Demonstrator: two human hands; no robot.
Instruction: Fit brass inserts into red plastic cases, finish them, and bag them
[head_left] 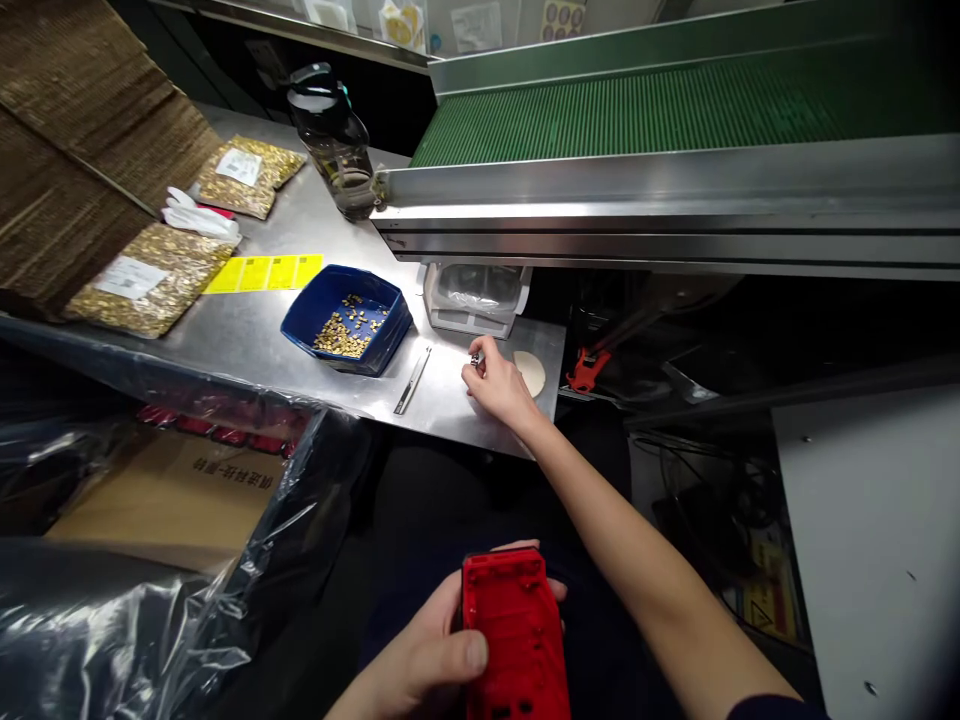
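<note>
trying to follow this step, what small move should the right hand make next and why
Probably lift the small metal part clear of the steel table and carry it back to the red housing. The right hand seems to pinch it at the fingertips with the arm stretched out, while the left hand grips the housing near the lap, away from the table.

Left hand has a grip on a red plastic housing down low, while the right hand pinches a tiny metal part on the steel tabletop, near a blue tray of little brass bits and a thin metal strip.
</note>
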